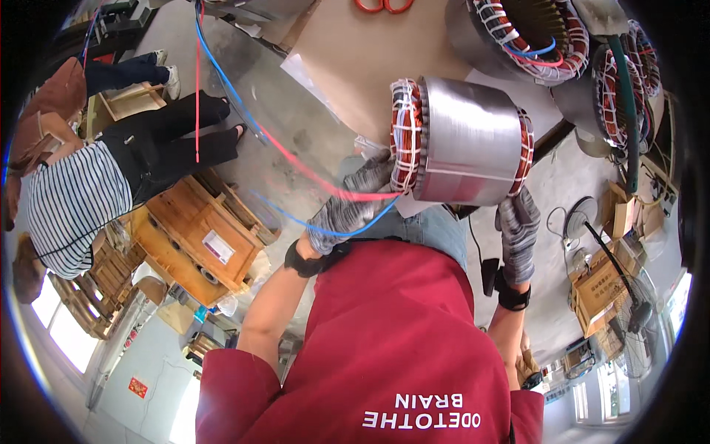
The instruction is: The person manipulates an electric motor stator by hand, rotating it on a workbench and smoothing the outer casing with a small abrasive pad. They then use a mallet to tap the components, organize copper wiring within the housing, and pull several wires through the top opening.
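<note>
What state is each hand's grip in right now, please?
Left hand: holding the metal stator at its left wound end, fingers partly hidden.
Right hand: holding the same stator at its lower right end, fingertips partly hidden.

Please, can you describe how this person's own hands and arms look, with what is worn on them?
The left hand and right hand wear knitted gloves in streaky grey, dark and pale. Each wrist has a black band. Visible forearms are bare. The dark red top has short sleeves.
</note>
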`<action>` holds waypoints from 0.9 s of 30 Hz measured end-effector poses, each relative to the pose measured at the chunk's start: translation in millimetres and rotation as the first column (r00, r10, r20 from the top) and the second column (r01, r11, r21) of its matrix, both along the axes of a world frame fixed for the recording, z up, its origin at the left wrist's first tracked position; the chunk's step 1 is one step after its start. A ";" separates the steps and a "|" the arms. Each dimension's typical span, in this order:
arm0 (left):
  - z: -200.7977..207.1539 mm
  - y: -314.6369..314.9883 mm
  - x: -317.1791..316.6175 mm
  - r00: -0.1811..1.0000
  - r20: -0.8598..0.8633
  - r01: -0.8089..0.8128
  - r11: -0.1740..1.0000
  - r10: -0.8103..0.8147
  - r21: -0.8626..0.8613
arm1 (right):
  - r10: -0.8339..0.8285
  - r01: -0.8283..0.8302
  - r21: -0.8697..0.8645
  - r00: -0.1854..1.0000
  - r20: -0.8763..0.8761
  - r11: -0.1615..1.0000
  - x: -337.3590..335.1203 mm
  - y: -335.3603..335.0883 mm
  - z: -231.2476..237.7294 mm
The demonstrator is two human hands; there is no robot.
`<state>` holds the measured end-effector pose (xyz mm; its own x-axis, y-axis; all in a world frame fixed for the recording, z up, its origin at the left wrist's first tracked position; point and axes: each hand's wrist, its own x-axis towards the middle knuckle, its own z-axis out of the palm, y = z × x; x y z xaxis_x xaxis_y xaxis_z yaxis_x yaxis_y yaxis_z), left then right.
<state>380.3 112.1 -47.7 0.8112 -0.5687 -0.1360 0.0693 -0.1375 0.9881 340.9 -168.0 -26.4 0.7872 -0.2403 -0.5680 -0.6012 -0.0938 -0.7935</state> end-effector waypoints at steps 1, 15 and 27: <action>8.1 -2.9 5.7 0.999 -0.035 0.014 0.998 -0.012 0.064 | 0.025 -0.025 -0.013 1.000 0.012 1.000 5.2 -0.1 1.9; 9.3 -7.5 -2.0 0.785 -0.589 -0.380 0.900 0.191 -0.215 | 0.118 -0.113 0.057 0.989 -0.086 0.992 20.9 -7.3 33.9; 22.6 -31.8 -7.5 0.903 -0.266 -0.307 0.940 0.336 0.147 | 0.094 -0.055 -0.189 0.974 0.206 0.980 -11.5 3.0 -1.0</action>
<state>372.8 80.3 -25.1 0.8666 -0.2551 -0.4288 0.4006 -0.1567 0.9028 329.4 -165.0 -27.4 0.9045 -0.2599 -0.3382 -0.4065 -0.2855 -0.8679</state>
